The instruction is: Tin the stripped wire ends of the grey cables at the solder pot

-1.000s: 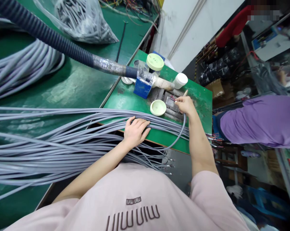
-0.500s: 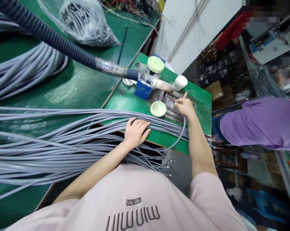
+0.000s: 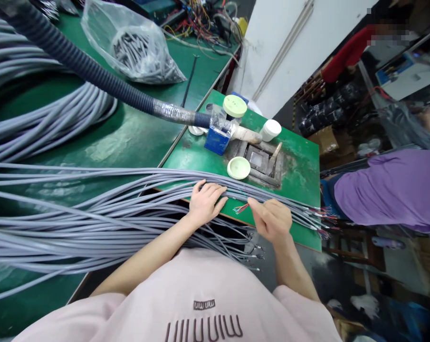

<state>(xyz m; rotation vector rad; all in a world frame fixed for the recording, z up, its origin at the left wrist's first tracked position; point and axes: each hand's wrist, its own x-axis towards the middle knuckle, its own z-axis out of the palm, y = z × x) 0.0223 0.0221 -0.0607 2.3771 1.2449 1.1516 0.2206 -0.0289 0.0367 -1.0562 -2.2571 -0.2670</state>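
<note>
My left hand [image 3: 207, 202] lies over a bundle of grey cables [image 3: 165, 179], its fingers stretched across them and the thumb apart. My right hand [image 3: 273, 218] is closed around the end of a grey cable, mostly hidden by the fingers. Thin stripped wires [image 3: 241, 208], some red, stick out of that grip toward the left. Just beyond the bundle sits a pale green round dish [image 3: 239, 168]. Behind it is a dirty square metal frame [image 3: 264, 179] with a shiny square centre, and a light-handled stick [image 3: 276, 154] leans in it.
A dark corrugated hose [image 3: 129, 92] runs to a blue box [image 3: 216, 140] by the frame. White [image 3: 272, 129] and pale green [image 3: 235, 105] tubs stand behind. Left lie coiled cables [image 3: 58, 116] and a clear bag [image 3: 139, 54]. A person in purple [image 3: 389, 190] is at the right.
My right hand has come back from the square metal frame toward me, bringing the cable end to the near side of the bundle. My left hand stays on the cables. The view has shifted slightly.
</note>
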